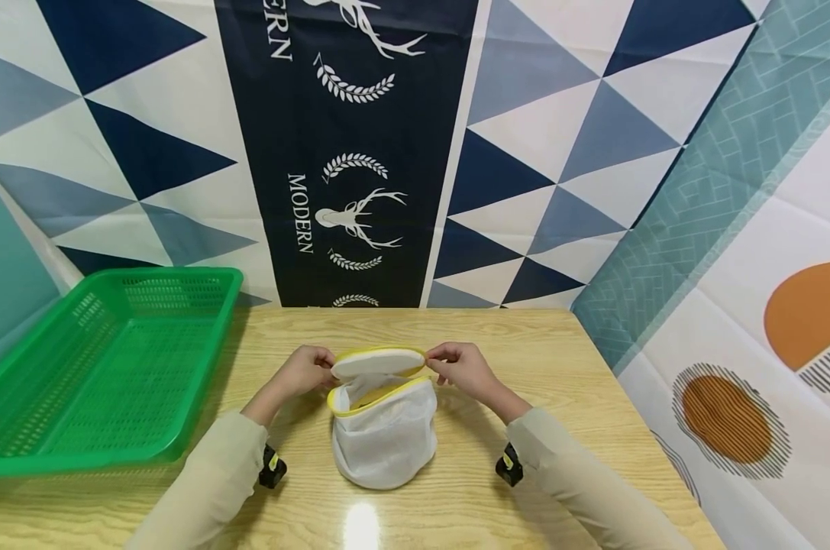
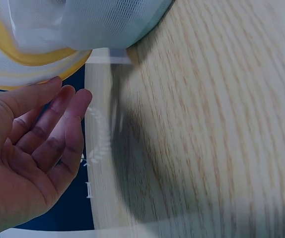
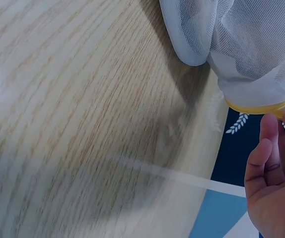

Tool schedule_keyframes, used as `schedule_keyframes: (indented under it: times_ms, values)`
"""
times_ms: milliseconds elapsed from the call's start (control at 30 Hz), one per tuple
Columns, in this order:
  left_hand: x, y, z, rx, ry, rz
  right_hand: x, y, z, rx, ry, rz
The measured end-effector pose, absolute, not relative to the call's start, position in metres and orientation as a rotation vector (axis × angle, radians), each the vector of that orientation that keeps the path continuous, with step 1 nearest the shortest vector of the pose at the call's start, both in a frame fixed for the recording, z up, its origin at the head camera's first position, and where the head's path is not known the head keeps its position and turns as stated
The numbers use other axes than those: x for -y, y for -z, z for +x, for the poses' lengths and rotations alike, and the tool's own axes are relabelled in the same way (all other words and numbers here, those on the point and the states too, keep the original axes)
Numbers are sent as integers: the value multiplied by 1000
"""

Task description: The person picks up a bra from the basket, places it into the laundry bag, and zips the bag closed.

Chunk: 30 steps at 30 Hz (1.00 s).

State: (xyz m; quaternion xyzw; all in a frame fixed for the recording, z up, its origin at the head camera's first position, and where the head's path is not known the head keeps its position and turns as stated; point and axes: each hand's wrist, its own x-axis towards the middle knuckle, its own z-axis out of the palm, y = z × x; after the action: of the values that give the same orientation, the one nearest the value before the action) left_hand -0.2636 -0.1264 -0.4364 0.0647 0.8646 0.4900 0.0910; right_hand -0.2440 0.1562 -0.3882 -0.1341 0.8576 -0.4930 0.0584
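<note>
A white mesh laundry bag [image 1: 385, 447] with yellow trim sits upright on the table, its round lid [image 1: 380, 362] raised at the back and its mouth gaping. At the lid's left edge, my left hand [image 1: 308, 370] pinches the yellow rim between thumb and fingers; the other fingers curl loosely below it in the left wrist view. My right hand [image 1: 461, 370] pinches the right end of the rim with thumb and forefinger. In the right wrist view, the bag's mesh side [image 3: 256, 44] hangs above the curled fingers. The lid's underside faces me.
A large green plastic basket [image 1: 174, 428] stands on the left part of the wooden table [image 1: 524, 336]. Patterned sheets [image 1: 360, 153] cover the wall behind the table's far edge, and another printed sheet [image 1: 731, 367] hangs along the right side.
</note>
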Motion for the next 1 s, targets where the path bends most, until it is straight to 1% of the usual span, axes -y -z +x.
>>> schedule_keyframes:
  times_ms: [200, 500, 1000]
  values:
    - [126, 436, -263, -2562, -1437, 200, -159, 391, -246, -2596, 1486, -398]
    - [129, 437, -264, -2590, -1422, 220, -166, 413, -262, -2605, 1469, -473]
    - [128, 439, -260, -2582, -1397, 167, -167, 412, -258, -2653, 1364, -546]
